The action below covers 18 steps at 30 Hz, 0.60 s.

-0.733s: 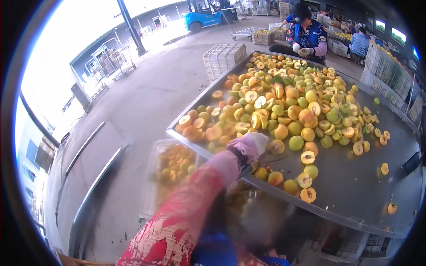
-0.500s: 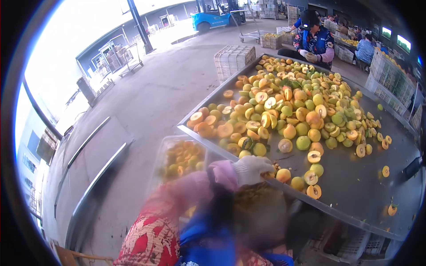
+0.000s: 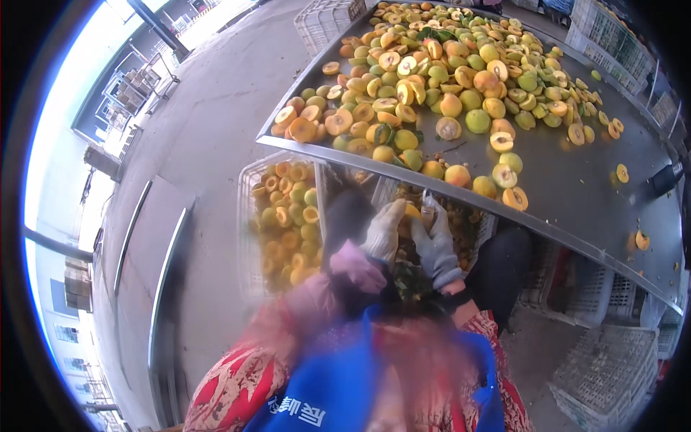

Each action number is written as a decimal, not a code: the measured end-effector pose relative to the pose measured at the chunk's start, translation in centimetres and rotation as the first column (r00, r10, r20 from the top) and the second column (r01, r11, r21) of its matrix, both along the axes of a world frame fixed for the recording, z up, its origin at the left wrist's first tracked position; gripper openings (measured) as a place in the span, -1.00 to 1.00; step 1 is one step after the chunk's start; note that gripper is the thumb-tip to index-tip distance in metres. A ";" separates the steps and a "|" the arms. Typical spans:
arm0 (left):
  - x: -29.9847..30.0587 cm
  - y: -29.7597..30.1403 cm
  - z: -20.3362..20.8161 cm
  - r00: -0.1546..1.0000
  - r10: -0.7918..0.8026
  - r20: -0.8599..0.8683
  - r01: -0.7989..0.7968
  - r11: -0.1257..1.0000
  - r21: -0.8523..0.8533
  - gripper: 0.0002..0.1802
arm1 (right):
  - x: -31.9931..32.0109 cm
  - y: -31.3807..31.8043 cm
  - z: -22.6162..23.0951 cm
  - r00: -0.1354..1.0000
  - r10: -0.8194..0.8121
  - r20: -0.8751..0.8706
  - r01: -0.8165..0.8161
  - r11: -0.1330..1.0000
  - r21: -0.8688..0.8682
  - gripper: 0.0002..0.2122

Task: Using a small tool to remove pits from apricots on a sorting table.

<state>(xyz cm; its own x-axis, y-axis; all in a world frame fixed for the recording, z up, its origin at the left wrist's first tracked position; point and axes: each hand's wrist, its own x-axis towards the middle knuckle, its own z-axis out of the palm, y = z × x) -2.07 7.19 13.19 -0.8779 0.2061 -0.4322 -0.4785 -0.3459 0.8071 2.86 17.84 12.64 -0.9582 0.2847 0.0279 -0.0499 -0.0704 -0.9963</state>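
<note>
Below the near edge of the metal table (image 3: 576,237), my gloved left hand (image 3: 384,232) is closed around a yellow-orange apricot (image 3: 411,213). Close beside it, my gloved right hand (image 3: 437,250) grips a small metal tool (image 3: 428,204) whose tip points up by the fruit. What the tool's working end looks like is too small to tell. Both hands are over a crate (image 3: 489,232) holding small brownish bits, partly hidden by the hands. To their left stands a white crate (image 3: 245,189) of apricot halves.
Whole and halved apricots (image 3: 461,79) are heaped on the table, several near its front edge. A black post or handle (image 3: 666,178) juts in at the table's right. White crates (image 3: 612,367) stand below right, another crate (image 3: 327,25) beyond the table. Metal rails (image 3: 169,273) lie at left.
The view has tipped downward. My left hand has left the table's edge and come down with an apricot in it. My right hand with the metal tool now shows beside it.
</note>
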 end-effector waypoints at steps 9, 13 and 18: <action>-2.2 -0.6 -1.5 0.996 0.018 0.092 -0.033 0.987 0.160 -0.56 | 2.0 -0.2 -0.4 0.930 0.172 0.325 -0.198 0.979 0.049 -0.68; -2.0 -0.5 -2.1 0.988 0.033 0.148 -0.048 0.994 0.099 -0.58 | 1.4 -0.8 -2.5 0.899 0.190 0.394 -0.243 0.966 0.088 -0.67; -3.0 -0.3 -1.7 0.943 0.064 0.326 -0.159 0.949 0.271 -0.63 | 0.6 -0.9 -2.0 0.925 0.148 0.350 -0.189 0.978 0.085 -0.65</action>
<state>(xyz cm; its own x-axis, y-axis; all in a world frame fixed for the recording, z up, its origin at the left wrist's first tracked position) -5.03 6.90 11.50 -0.7342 0.2720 -0.6220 -0.6324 -0.6071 0.4811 3.44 16.94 10.63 -0.9494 0.1327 -0.2848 0.2953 0.0675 -0.9530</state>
